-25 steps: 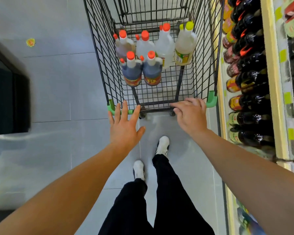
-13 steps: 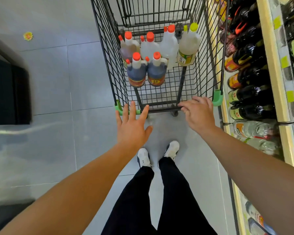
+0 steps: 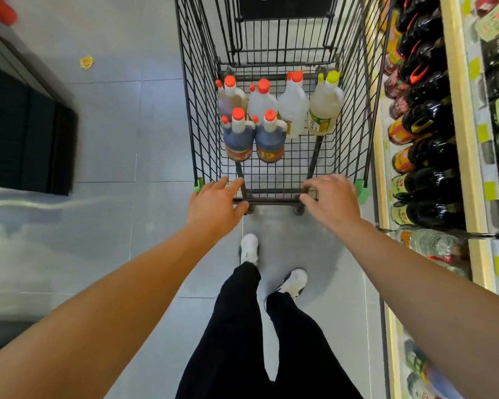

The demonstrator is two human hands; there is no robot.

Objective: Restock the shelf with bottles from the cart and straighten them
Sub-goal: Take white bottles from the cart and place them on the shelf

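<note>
A black wire cart (image 3: 202, 116) stands in front of me. It holds several big bottles: two dark ones with red caps (image 3: 238, 139) nearest me, a brown one (image 3: 231, 100) and clear ones (image 3: 293, 108) behind, and a pale one with a yellow cap (image 3: 326, 110) at the right. My left hand (image 3: 213, 205) lies over the left part of the cart handle, thumb under the bar. My right hand (image 3: 332, 200) curls its fingers around the bar's right part. The shelf (image 3: 461, 139) runs along my right with rows of dark bottles (image 3: 424, 156).
A dark low fixture (image 3: 26, 139) stands to the left on the grey tiled floor, with a yellow sticker (image 3: 86, 62) farther off. Clear bottles (image 3: 432, 243) sit on the shelf just past my right forearm. My black trousers and white shoes (image 3: 249, 249) are below the handle.
The cart and I have moved forward along the shelf. My left hand, spread open behind the handle before, has come down onto the bar. My right hand stays on it.
</note>
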